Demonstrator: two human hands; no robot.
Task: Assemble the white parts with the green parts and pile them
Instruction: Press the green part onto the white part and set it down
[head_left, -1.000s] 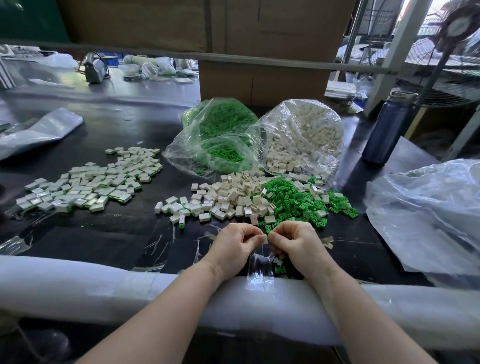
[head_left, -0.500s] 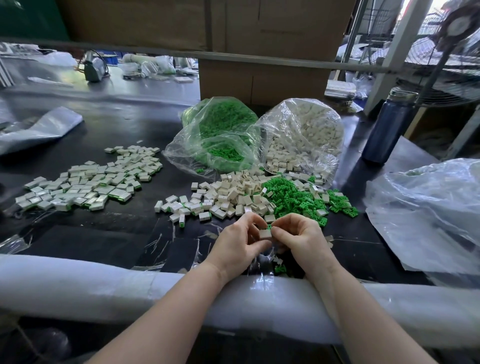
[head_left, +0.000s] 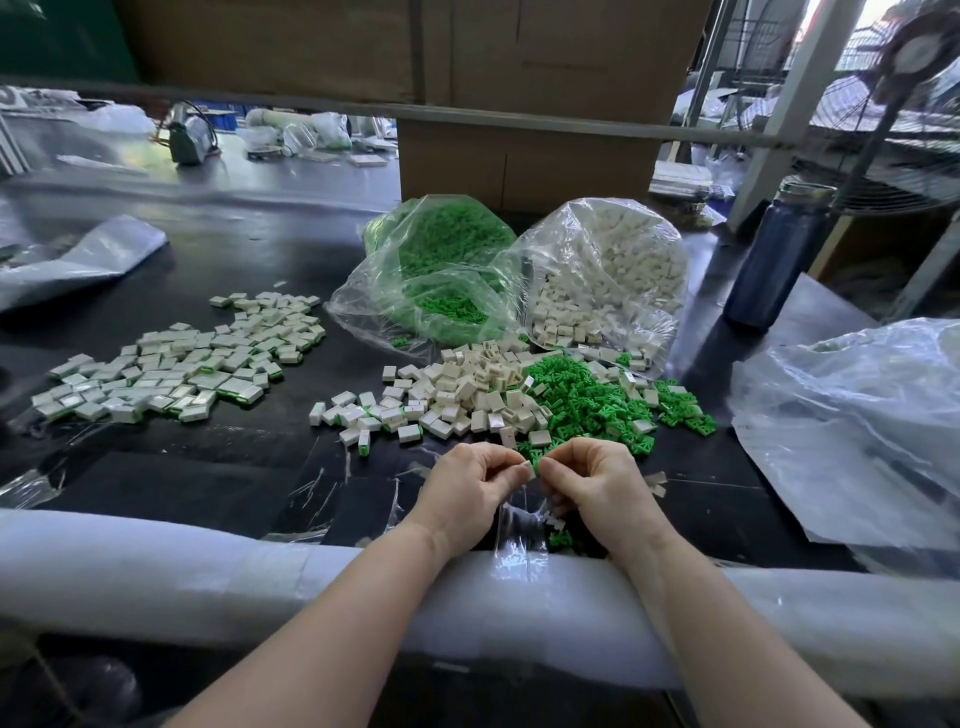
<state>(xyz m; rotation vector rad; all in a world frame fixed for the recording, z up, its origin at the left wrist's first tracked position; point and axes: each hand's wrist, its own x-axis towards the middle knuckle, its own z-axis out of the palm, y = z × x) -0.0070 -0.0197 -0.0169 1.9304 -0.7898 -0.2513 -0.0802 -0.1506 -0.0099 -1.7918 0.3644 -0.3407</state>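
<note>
Now the left hand (head_left: 467, 491) and right hand (head_left: 597, 486) sit lower, pinching a white part (head_left: 531, 469)

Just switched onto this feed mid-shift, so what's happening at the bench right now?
A person is putting small plastic parts together. The left hand and right hand pinch one white part between their fingertips, just above the black table. Loose white parts and green parts lie right ahead, spilled from two open bags. A spread of finished pieces sits off to the left.
</note>
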